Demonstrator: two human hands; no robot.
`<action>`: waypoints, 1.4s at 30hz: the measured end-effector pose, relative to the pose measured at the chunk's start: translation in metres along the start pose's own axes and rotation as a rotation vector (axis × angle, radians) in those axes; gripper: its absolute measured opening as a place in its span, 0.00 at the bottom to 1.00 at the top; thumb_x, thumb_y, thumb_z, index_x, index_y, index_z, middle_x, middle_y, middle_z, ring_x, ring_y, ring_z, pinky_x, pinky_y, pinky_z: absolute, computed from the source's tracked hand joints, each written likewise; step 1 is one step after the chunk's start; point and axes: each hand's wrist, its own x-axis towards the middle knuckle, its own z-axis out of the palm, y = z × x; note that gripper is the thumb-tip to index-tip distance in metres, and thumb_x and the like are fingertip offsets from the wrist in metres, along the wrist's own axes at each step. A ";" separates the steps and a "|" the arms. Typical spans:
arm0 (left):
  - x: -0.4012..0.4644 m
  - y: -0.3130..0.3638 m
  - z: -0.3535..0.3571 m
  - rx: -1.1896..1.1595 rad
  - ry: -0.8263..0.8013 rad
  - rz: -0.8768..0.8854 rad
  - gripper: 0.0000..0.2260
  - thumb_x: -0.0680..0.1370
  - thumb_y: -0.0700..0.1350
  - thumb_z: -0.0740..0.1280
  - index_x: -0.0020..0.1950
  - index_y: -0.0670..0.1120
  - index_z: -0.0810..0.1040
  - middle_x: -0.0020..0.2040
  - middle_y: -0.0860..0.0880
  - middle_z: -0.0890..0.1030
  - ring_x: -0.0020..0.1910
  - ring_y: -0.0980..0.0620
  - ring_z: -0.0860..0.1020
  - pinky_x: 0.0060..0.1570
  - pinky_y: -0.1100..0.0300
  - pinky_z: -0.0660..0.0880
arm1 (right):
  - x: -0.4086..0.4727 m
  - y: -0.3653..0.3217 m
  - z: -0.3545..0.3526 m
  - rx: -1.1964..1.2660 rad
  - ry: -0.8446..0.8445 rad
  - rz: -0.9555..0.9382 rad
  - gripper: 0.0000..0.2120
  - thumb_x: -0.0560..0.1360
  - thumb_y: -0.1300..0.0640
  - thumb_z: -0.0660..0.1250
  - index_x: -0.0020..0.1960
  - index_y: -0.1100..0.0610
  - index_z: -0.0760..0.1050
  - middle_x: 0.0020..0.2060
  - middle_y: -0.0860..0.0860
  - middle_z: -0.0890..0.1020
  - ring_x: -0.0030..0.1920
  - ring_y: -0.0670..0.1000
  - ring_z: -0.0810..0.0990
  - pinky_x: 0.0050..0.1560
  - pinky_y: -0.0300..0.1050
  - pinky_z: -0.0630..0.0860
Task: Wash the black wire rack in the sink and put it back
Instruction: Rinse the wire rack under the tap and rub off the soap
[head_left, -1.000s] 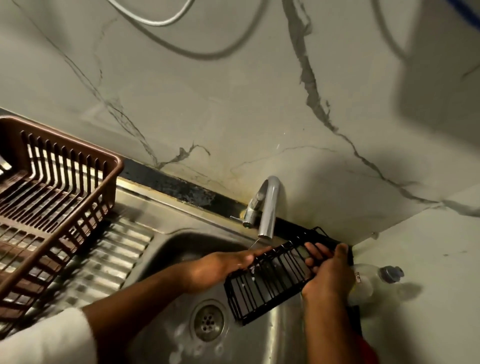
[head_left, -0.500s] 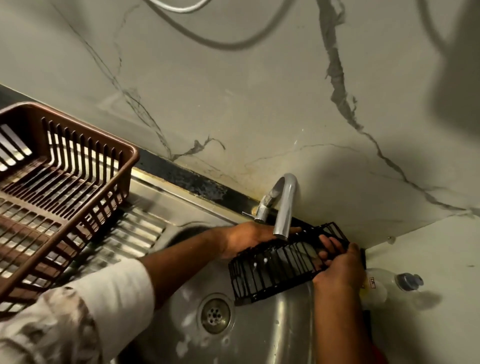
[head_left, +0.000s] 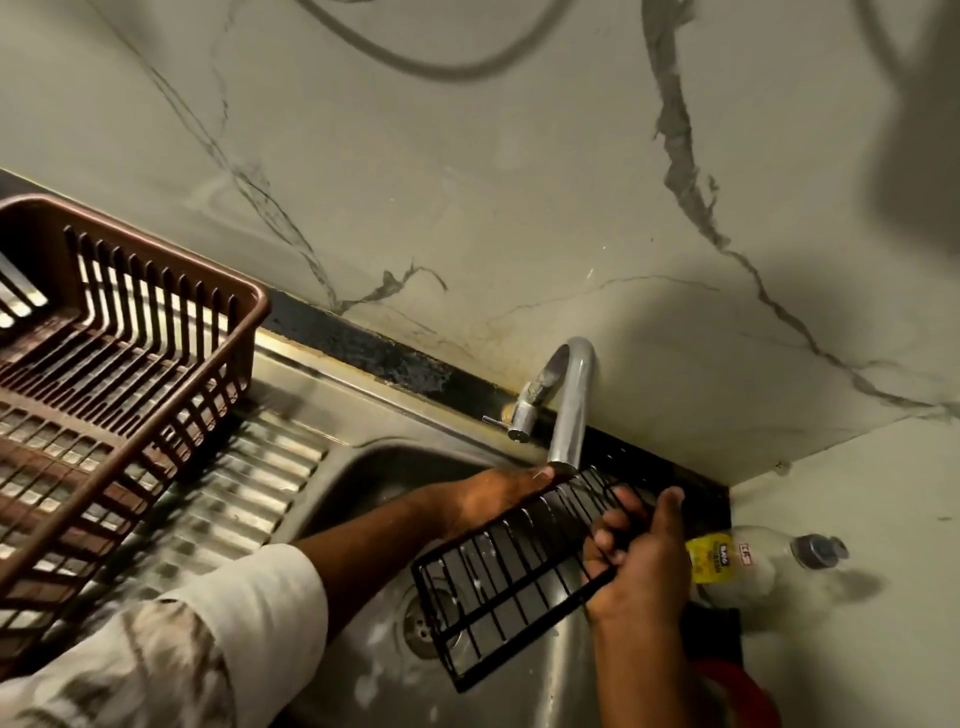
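Black wire rack held tilted over the sink bowl, just under the tap spout, lower end above the drain; white suds speckle its bars. Right hand reaches in from below, wrist bent up, fingers curled through the wires and thumb raised over the rack's right edge, gripping it. Left hand comes in from the left across the bowl, forearm extended, sleeve pushed up, palm down against the rack's upper edge below the spout; fingertips hidden behind the rack, so can't tell if they curl round it. Brown dish basket sits on the draining board at left; clear bottle lies just right of the right hand.
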 end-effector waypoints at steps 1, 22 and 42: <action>0.000 -0.004 0.001 -0.011 -0.007 -0.009 0.27 0.84 0.64 0.53 0.80 0.53 0.66 0.79 0.50 0.68 0.74 0.55 0.68 0.67 0.66 0.64 | 0.001 -0.003 -0.004 0.018 0.014 0.001 0.24 0.80 0.34 0.57 0.44 0.52 0.78 0.25 0.45 0.73 0.22 0.43 0.66 0.24 0.35 0.60; -0.007 -0.055 -0.001 -0.643 -0.173 -0.167 0.30 0.81 0.62 0.63 0.77 0.43 0.71 0.74 0.33 0.72 0.69 0.30 0.72 0.68 0.34 0.69 | 0.026 -0.021 -0.042 0.267 -0.088 -0.033 0.18 0.81 0.41 0.60 0.41 0.52 0.76 0.24 0.44 0.73 0.20 0.41 0.67 0.19 0.30 0.62; -0.008 -0.062 0.010 -0.619 0.398 -0.180 0.24 0.84 0.62 0.50 0.58 0.53 0.82 0.56 0.46 0.85 0.49 0.43 0.83 0.52 0.51 0.74 | -0.039 0.037 -0.007 0.186 -0.190 0.111 0.17 0.80 0.63 0.61 0.68 0.55 0.73 0.57 0.58 0.85 0.54 0.58 0.86 0.48 0.49 0.84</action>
